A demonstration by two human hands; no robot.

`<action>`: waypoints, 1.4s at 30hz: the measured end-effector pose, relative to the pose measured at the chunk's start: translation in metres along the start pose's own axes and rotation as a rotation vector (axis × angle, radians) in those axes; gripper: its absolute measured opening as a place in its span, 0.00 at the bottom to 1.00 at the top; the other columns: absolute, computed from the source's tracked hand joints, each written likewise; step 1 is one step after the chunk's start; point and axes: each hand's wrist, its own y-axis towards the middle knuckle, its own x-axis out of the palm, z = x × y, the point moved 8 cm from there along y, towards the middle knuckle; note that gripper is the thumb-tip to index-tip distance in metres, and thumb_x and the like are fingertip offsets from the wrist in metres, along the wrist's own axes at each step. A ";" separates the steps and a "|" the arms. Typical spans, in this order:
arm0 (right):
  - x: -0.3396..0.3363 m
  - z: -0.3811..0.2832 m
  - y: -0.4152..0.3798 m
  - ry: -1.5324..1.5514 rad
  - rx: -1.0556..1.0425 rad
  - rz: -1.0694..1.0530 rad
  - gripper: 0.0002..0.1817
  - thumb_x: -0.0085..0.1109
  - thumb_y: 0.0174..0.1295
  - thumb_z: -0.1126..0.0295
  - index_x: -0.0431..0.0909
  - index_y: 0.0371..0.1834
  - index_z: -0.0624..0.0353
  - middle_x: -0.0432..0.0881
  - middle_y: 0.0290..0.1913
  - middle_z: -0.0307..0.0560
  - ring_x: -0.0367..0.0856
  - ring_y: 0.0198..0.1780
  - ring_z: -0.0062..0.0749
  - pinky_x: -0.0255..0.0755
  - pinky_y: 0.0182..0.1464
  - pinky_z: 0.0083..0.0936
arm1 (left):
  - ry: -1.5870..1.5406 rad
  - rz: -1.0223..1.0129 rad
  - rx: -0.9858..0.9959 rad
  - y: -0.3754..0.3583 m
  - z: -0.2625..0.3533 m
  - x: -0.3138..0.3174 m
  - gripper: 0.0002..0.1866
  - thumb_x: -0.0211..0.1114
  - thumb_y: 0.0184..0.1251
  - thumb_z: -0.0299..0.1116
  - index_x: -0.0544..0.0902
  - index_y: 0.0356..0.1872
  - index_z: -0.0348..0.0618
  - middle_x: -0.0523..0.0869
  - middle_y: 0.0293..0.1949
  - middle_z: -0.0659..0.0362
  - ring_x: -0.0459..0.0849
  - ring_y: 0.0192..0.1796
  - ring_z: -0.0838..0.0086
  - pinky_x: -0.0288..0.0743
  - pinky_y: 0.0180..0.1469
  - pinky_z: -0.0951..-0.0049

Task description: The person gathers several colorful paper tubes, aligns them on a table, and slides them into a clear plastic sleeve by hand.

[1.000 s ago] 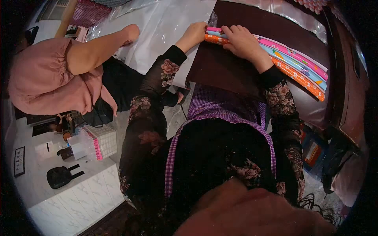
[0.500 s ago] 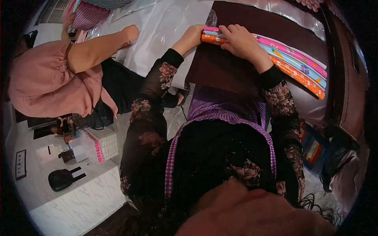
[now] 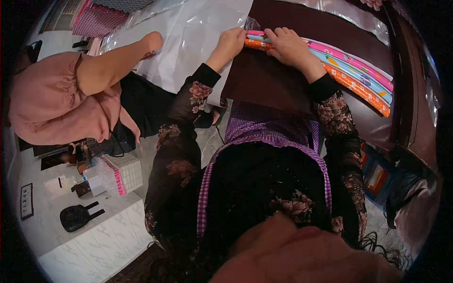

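Several bright patterned rolls [image 3: 358,78] in pink, light blue and orange lie side by side on the dark brown table [image 3: 269,80]. At their left end, my left hand [image 3: 230,43] has its fingers curled against the roll ends. My right hand [image 3: 291,46] lies across the rolls a little further right, fingers bent over the far side and thumb on the near side. Part of the rolls is hidden beneath it. Clear plastic [image 3: 252,23] shows just behind my left hand.
On the left, a person in a pink top [image 3: 52,99] reaches an arm over a white, shiny plastic-covered surface [image 3: 198,33]. Woven pink material [image 3: 101,20] sits at the far left. A clear plastic strip [image 3: 349,21] runs along the table's back; a white basket [image 3: 126,170] stands lower left.
My left hand has shifted slightly right at the roll ends. My right hand remains over the rolls, and the other person's arm has moved slightly left.
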 end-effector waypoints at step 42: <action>-0.003 -0.002 0.007 -0.019 -0.019 0.082 0.23 0.65 0.59 0.58 0.74 0.51 0.62 0.82 0.43 0.54 0.81 0.48 0.48 0.75 0.50 0.40 | -0.385 -0.362 -0.318 -0.003 0.030 0.010 0.15 0.58 0.71 0.34 0.80 0.53 0.39 0.82 0.24 0.53 0.82 0.25 0.69 0.75 0.31 0.67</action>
